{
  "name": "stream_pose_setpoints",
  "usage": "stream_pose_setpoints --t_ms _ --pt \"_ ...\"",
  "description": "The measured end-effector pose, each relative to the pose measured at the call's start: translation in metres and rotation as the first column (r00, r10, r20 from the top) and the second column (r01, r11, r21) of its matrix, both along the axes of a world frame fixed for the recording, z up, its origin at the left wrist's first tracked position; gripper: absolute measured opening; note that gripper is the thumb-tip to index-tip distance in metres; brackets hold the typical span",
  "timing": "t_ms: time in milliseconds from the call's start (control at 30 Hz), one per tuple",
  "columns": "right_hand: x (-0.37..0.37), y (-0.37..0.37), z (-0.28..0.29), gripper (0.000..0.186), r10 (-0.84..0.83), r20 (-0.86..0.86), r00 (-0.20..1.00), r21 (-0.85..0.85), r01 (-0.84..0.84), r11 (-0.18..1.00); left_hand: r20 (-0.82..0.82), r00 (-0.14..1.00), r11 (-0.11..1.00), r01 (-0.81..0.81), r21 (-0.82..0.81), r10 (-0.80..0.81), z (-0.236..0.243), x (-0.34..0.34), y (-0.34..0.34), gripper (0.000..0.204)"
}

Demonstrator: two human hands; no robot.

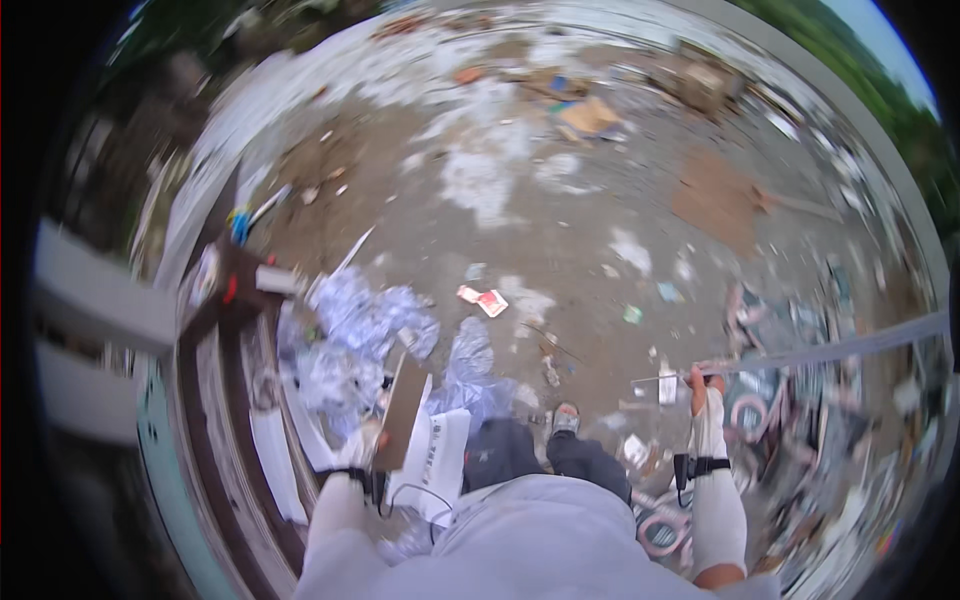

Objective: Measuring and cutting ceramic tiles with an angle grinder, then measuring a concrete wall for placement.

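Note:
My left hand [360, 445] is low on the left, closed at the edge of a narrow brown board [402, 412] that stands tilted up; motion blur softens its fingers. Behind that board hangs a white printed sheet [448, 440]; whether the hand holds it too, I cannot tell. Out to the right, my right hand [704, 390] is closed round one end of a long, pale, flat strip [850, 347]. The strip stretches away to the right edge of the view, above heaped scraps. Both forearms wear white sleeves with black wrist bands.
Crumpled clear plastic sheeting [365, 320] lies beside long brown slats [225, 400] on the left. Piled printed packaging scraps [760, 400] cover the right. Flattened cardboard [715, 200] rests on the dirty ground further off. A small red and white packet [487, 300] lies ahead.

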State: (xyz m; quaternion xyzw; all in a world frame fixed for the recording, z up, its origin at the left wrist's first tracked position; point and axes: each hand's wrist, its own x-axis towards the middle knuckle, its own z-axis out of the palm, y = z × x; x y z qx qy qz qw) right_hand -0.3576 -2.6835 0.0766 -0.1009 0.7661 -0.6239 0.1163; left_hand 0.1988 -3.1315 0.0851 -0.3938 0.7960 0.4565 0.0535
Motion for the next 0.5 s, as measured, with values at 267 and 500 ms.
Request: stream_pose_setpoints --t_ms 267,500 --pt "-0.187 -0.219 -0.023 0.021 0.223 -0.072 0.972 0.274 -0.196 0.942 0.032 0.999 0.982 -0.02 -0.189 0.026 0.016 -0.219 -0.236 0.039" --pt "-0.323 -0.384 0.002 0.024 0.559 -0.31 0.769 0.797 -0.111 0.594 -0.312 0.899 0.946 -0.252 0.204 0.307 0.0 -0.484 -0.44 0.045"
